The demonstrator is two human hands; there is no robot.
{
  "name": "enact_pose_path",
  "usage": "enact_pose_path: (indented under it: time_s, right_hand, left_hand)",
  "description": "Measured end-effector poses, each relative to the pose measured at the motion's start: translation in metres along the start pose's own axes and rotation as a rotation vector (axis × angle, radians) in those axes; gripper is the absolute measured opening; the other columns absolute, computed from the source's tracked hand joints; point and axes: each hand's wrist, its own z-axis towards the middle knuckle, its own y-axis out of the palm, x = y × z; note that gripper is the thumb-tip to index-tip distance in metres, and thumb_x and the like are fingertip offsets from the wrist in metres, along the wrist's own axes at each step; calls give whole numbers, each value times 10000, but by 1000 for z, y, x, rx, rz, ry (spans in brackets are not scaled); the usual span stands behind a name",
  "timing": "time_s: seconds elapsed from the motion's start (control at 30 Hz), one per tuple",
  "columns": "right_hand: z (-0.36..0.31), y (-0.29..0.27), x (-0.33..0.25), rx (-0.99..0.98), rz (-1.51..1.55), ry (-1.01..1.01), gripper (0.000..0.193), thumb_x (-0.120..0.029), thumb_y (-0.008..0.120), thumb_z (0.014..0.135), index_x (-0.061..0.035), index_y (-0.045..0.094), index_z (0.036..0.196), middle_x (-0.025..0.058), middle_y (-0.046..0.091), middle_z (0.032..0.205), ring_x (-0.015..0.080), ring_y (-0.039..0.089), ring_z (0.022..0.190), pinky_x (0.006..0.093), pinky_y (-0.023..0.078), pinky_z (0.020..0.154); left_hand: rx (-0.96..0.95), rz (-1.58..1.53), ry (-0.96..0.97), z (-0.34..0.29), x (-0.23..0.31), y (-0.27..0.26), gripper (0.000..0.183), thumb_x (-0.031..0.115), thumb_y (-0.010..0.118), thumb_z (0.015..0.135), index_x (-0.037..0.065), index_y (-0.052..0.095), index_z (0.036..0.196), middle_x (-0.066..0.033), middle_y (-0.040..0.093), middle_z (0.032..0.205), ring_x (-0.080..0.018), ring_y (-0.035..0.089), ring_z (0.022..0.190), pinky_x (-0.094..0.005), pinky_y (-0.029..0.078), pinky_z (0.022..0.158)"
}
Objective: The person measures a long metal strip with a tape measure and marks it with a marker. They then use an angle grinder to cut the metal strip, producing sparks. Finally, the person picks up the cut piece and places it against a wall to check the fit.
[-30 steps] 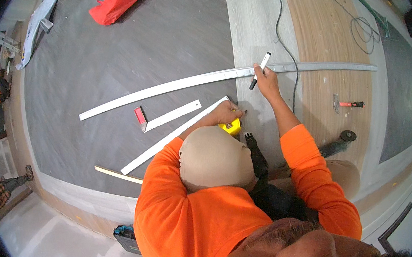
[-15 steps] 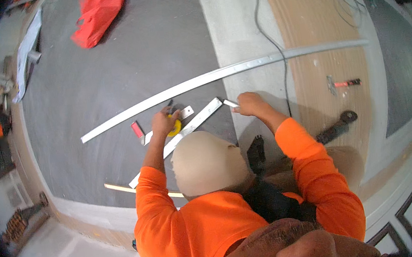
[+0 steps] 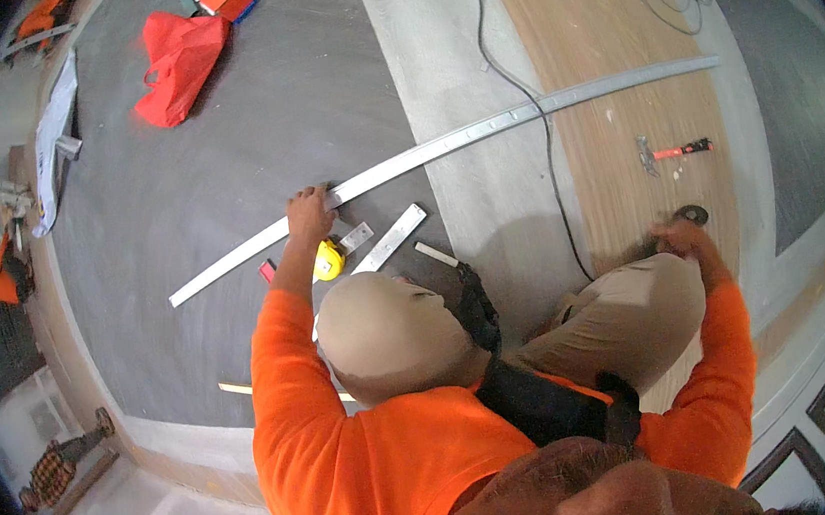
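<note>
I am squatting, with my knees in beige trousers in front of me and orange sleeves on both arms. My left hand (image 3: pixel 307 213) reaches past my left knee and grips a long curved white metal strip (image 3: pixel 480 130) lying on the floor. Just below that hand lie a yellow tape measure (image 3: pixel 329 261), two short white strips (image 3: pixel 388 239) and a small red item (image 3: pixel 267 271). My right hand (image 3: pixel 680 237) is blurred beside my right knee, next to a small black disc (image 3: pixel 693 215). I cannot tell whether it holds anything.
A black cable (image 3: pixel 516 96) runs across the strip on the pale floor band. A red-handled tool (image 3: pixel 680 148) lies on the wood-coloured band at the right. A red bag (image 3: pixel 176 61) lies far left, and a thin wooden strip (image 3: pixel 235 388) lies near my left elbow.
My left hand left the tape measure and short strips and took hold of the long strip. My right hand pulled back from the strip to my right knee.
</note>
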Motion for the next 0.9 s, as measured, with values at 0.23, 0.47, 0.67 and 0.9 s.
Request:
enact_pose_path:
  time_s: [0.23, 0.47, 0.67, 0.9]
  right_hand:
    - [-15, 90, 37, 513, 835, 358, 655, -571, 610, 885, 57, 670, 1061, 179, 707, 952, 310, 683, 805, 424, 540, 742]
    - [6, 107, 30, 631, 1147, 453, 656, -531, 661, 841, 71, 656, 1099, 183, 697, 1002, 317, 673, 838, 434, 526, 761]
    - [12, 119, 22, 665, 1304, 506, 670, -497, 704, 803, 84, 643, 1131, 186, 688, 1046, 323, 665, 867, 442, 514, 777]
    - [15, 119, 23, 699, 1429, 599, 702, -458, 755, 759, 98, 628, 1169, 189, 677, 1096, 330, 656, 901, 452, 500, 796]
  left_hand:
    - [-57, 45, 115, 25, 22, -8, 433, 262, 748, 827, 69, 612, 1189, -141, 603, 1207, -336, 589, 1156, -435, 510, 950]
    - [-130, 54, 253, 59, 109, -51, 444, 356, 698, 876, 54, 619, 1192, -163, 605, 1231, -359, 592, 1154, -456, 507, 957]
    - [-192, 78, 336, 99, 195, -72, 450, 372, 712, 863, 31, 640, 1148, -161, 628, 1188, -343, 619, 1109, -448, 521, 937]
    - [-133, 37, 385, 147, 271, -61, 420, 323, 751, 834, 9, 664, 1099, -177, 643, 1145, -338, 633, 1079, -432, 529, 928]
